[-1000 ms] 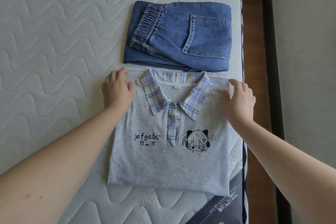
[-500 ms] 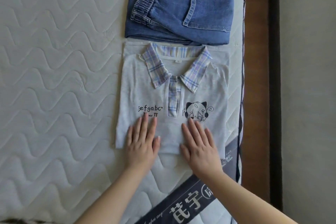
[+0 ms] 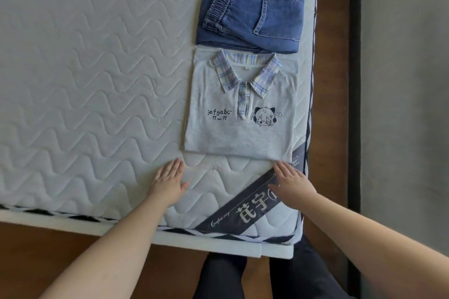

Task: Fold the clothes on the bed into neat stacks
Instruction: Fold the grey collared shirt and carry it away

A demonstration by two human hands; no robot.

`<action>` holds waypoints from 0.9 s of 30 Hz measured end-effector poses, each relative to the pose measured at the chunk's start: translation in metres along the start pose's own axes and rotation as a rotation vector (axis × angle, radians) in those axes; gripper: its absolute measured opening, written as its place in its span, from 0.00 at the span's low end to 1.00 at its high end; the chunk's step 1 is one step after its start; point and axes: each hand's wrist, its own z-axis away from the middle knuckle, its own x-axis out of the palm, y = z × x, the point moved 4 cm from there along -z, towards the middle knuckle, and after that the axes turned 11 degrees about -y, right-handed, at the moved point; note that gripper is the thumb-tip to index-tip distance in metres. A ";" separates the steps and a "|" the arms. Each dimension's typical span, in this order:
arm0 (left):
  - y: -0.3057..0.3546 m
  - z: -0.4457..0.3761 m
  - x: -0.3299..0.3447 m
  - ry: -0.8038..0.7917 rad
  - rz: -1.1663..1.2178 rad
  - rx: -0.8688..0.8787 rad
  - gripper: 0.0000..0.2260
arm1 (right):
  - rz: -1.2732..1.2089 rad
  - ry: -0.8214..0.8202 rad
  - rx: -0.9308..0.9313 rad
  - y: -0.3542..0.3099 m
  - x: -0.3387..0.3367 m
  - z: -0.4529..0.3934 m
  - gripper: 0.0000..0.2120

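A quilted white mattress (image 3: 92,94) with a wavy stitch pattern sits on a bed frame; a dark banner (image 3: 245,209) with printed characters crosses its near right corner. Brown wood floor (image 3: 328,80) and a grey wall (image 3: 408,80) lie to the right. Two folded garments lie near the mattress's right edge: one grey shirt (image 3: 240,114) and one pair of jeans (image 3: 252,17), just beyond it and touching or nearly so. The shirt lies face up, its plaid collar pointing away from the person, long axis running near to far. Two hands rest flat on the mattress just before the shirt's hem: the left hand (image 3: 167,182) and the right hand (image 3: 291,184), fingers straight, released, grasping nothing.
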 end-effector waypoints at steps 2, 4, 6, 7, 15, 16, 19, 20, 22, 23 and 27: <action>-0.001 0.031 -0.006 -0.002 -0.018 0.028 0.31 | 0.027 0.033 -0.030 -0.016 -0.006 0.029 0.34; 0.003 0.066 -0.018 0.036 -0.003 0.070 0.29 | 0.045 0.110 -0.053 -0.034 -0.011 0.063 0.30; 0.008 0.106 -0.035 0.152 -0.001 0.101 0.27 | 0.044 0.192 -0.046 -0.052 -0.018 0.101 0.23; 0.012 0.129 -0.043 0.215 -0.008 0.119 0.25 | 0.044 0.228 -0.039 -0.062 -0.019 0.122 0.21; 0.048 0.297 -0.066 0.615 -0.031 0.264 0.20 | 0.079 0.543 -0.051 -0.109 -0.033 0.267 0.16; 0.053 0.312 -0.066 0.632 -0.037 0.271 0.21 | 0.087 0.579 -0.055 -0.110 -0.034 0.282 0.15; 0.066 0.352 -0.067 0.705 -0.064 0.255 0.21 | 0.113 0.704 -0.067 -0.112 -0.039 0.321 0.12; 0.072 0.363 -0.068 0.733 -0.078 0.249 0.20 | 0.117 0.732 -0.076 -0.111 -0.039 0.331 0.12; 0.085 0.385 -0.066 0.796 -0.102 0.242 0.20 | 0.137 0.764 -0.097 -0.110 -0.035 0.349 0.13; 0.093 0.396 -0.065 0.828 -0.107 0.240 0.21 | 0.146 0.781 -0.109 -0.109 -0.032 0.357 0.14; 0.130 0.438 -0.048 0.914 -0.069 0.246 0.21 | 0.124 0.872 -0.136 -0.097 -0.019 0.393 0.11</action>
